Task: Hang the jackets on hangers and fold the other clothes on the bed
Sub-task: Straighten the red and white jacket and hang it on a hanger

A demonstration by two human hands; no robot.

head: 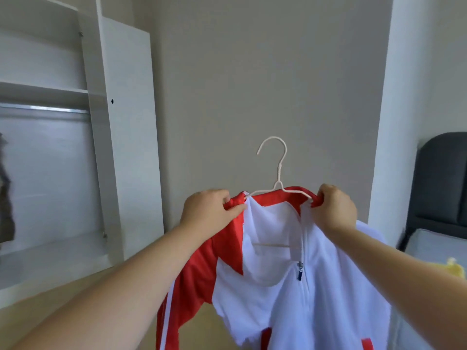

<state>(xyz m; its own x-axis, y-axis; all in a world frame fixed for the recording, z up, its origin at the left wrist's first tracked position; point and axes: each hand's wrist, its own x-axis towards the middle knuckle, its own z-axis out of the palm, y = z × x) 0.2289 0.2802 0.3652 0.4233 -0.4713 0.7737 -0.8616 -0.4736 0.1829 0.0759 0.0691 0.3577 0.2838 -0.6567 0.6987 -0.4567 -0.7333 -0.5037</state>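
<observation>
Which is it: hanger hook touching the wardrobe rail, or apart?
Apart. Head view shows the hanger hook against the wall, well right of the wardrobe rail.

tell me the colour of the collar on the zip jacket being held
Red collar on the red-and-white zip jacket; head view.

I saw the thin white wire hanger (278, 173) only in part: its shoulder ends lay hidden inside the collar of the red-and-white zip jacket (328, 286), whose hem the bottom edge cut off. A dark hanging garment (5, 193) at the left edge was blurred and cropped. I could not identify the pale yellow cloth (457, 269), cropped at the right edge.
</observation>
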